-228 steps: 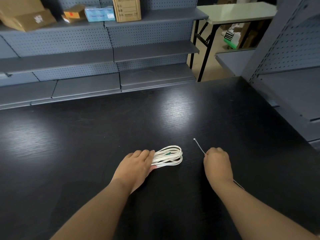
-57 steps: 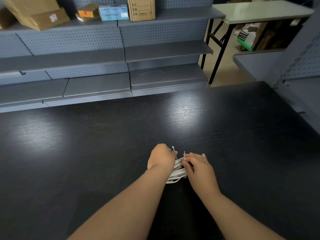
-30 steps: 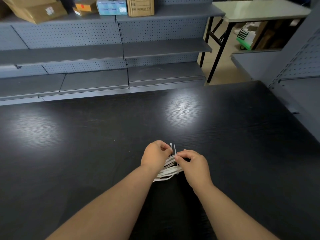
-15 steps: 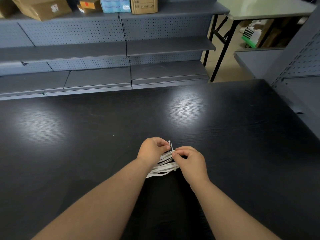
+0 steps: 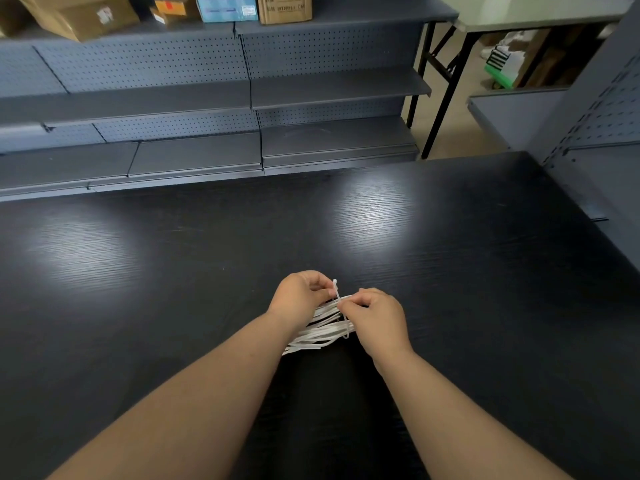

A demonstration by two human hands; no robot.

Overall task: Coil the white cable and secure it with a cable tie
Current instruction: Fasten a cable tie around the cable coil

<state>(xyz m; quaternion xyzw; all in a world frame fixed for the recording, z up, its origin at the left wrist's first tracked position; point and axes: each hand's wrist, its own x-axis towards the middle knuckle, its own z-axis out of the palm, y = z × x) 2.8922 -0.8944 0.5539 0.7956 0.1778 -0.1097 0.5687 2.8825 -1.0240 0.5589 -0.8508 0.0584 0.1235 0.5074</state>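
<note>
My left hand [image 5: 300,295] is curled around one end of the white cable [image 5: 320,329], fingers closed over the bundled strands, while my right hand [image 5: 375,318] pinches the cable tie [image 5: 341,311] between thumb and fingertips where it crosses the bundle. The cable sits between both hands, low over the black table [image 5: 450,271]; I cannot tell whether it touches the top. It shows as a flat sheaf of thin white strands fanning out toward my left forearm. The tie's slim white end stands upright above the strands.
</note>
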